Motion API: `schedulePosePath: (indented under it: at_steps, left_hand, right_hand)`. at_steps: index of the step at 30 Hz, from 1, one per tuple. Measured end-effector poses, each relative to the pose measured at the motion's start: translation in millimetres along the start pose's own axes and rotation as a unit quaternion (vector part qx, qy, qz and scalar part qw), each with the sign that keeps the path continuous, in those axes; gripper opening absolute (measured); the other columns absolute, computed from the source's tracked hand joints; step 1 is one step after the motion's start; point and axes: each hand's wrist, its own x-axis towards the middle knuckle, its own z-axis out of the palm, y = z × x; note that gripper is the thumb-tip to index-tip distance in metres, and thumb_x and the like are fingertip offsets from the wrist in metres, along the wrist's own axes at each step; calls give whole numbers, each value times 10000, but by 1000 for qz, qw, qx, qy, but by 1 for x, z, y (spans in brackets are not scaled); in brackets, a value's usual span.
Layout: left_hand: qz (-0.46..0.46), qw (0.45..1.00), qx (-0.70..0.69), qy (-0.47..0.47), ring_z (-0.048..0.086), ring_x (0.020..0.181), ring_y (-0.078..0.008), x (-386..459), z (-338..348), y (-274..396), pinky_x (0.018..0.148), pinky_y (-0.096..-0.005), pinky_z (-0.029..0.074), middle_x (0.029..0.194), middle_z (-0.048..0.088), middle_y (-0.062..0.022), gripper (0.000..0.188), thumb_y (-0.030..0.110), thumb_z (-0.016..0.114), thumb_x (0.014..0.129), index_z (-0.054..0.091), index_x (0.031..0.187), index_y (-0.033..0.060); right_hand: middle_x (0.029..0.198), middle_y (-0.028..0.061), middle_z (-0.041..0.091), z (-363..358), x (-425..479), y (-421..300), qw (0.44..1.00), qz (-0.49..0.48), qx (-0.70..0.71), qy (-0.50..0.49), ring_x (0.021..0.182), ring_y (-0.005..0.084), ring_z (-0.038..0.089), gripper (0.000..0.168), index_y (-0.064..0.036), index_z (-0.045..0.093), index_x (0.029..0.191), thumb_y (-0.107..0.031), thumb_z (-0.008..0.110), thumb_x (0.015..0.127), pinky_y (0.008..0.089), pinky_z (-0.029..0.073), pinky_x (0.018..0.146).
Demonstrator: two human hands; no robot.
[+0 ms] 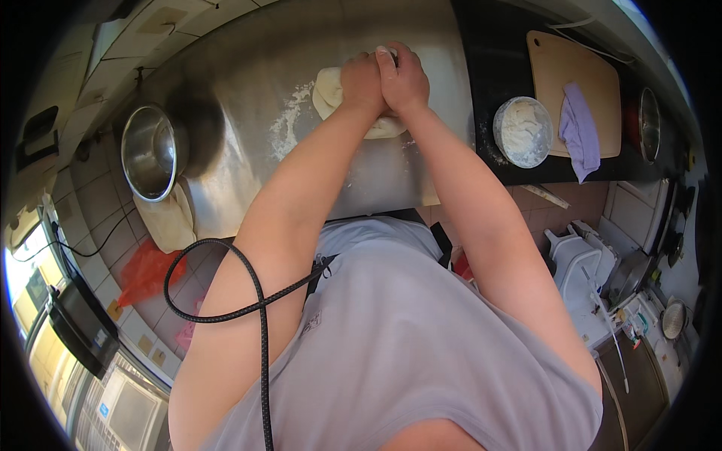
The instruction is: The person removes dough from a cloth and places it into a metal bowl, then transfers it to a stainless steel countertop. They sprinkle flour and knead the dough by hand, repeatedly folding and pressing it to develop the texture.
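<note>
A lump of pale dough (327, 93) lies on the stainless steel worktop (248, 62), partly hidden beneath both my hands. My left hand (364, 83) bears down on its middle with curled fingers. Beside it, my right hand (407, 82) presses too, its thumb lapping over the left hand's knuckles. More dough bulges out under my wrists. White flour (290, 121) is scattered to the left of the lump.
A steel bowl (151, 152) stands at the worktop's left end, near a pale cloth (169, 217). On the black counter to the right are a bowl of flour (523, 132), a cutting board (575, 67) and a purple cloth (581, 135). A black cable (264, 349) hangs across my left arm.
</note>
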Motion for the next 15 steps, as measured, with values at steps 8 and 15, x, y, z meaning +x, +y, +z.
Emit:
schedulePosePath:
  at_steps: [8, 15]
  left_hand:
    - [143, 984, -60, 92, 670, 895, -366, -54, -52, -50, 793, -485, 522, 965, 724, -110, 198, 229, 569, 915, 722, 903, 104]
    - [105, 988, -72, 89, 641, 1029, -297, -95, -2, -62, 859, -470, 485, 1041, 699, -85, 217, 278, 568, 951, 704, 944, 109]
  right_hand:
    - [969, 182, 690, -20, -72, -27, 989, -74, -90, -93, 955, 413, 624, 441, -84, 706, 1069, -437, 447, 1022, 511, 478, 869]
    - [958, 133, 684, -1, -108, -19, 973, -128, -191, 14, 937, 379, 616, 283, -99, 722, 967, -326, 554, 947, 508, 467, 813]
